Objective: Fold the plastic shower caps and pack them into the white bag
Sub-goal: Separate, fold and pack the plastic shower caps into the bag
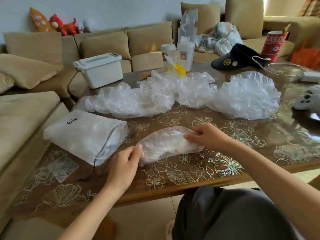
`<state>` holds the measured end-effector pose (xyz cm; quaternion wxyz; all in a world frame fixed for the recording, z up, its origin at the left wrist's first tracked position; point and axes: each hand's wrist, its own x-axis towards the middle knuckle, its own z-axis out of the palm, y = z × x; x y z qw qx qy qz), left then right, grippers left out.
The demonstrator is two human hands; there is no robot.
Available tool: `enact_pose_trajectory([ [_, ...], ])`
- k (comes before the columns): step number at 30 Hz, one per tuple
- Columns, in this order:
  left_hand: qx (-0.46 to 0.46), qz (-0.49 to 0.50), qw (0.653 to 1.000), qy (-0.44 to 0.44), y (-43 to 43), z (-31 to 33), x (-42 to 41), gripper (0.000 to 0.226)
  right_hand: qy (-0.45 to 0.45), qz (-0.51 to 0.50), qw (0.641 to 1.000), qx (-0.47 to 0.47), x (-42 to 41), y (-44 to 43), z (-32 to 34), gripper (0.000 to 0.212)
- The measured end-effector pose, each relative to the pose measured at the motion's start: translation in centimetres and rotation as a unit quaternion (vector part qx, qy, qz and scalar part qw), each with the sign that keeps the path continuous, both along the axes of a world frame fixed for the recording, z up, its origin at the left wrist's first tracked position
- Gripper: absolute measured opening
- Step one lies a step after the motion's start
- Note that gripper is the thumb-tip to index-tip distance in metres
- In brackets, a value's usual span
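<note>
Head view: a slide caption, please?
The left hand and right hand pinch a folded shower cap beside the white bag.

On the table [190, 174], near its front edge, lies the folded cap [169, 144]; the left hand [123, 163] holds its left end, the right hand [207, 135] its right end; the bag [83, 134] lies just left of it, mouth toward it; behind both, loose caps [155, 96] run in a row across the table; behind that row, a lidded box [100, 70] at left, a visor [237, 57] at right; a sofa [107, 44] wraps the far and left sides.
</note>
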<state>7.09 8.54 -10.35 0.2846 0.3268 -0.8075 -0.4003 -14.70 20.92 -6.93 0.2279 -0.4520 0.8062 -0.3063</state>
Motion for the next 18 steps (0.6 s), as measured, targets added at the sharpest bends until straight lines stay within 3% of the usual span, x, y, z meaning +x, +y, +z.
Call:
enact_pose_trajectory([
  [2,-0.038,0.050,0.997,-0.039,0.6,0.1,-0.9,0.049,0.014,-0.036,0.999,0.002,-0.1,-1.6,-0.4,0.040],
  [5,-0.175,0.164,0.966,-0.095,0.8,-0.7,-1.7,0.042,0.080,-0.097,0.992,0.019,0.1,-3.2,-1.6,0.042],
  [9,-0.203,0.198,0.945,-0.164,0.7,-2.0,-2.1,0.024,0.179,-0.167,0.969,0.036,1.4,-3.8,-2.4,0.039],
  [12,-0.179,0.214,0.943,-0.182,0.8,-1.9,-2.3,0.024,0.257,-0.171,0.951,0.000,2.4,-3.6,-3.1,0.034],
  [15,-0.119,0.194,0.954,-0.197,0.3,-1.4,-2.9,0.016,0.280,-0.160,0.947,-0.010,2.1,-3.5,-3.9,0.037],
  [18,0.033,0.162,0.981,-0.104,-0.2,0.5,-2.9,0.017,0.230,-0.155,0.960,-0.038,1.9,-3.0,-3.3,0.039],
])
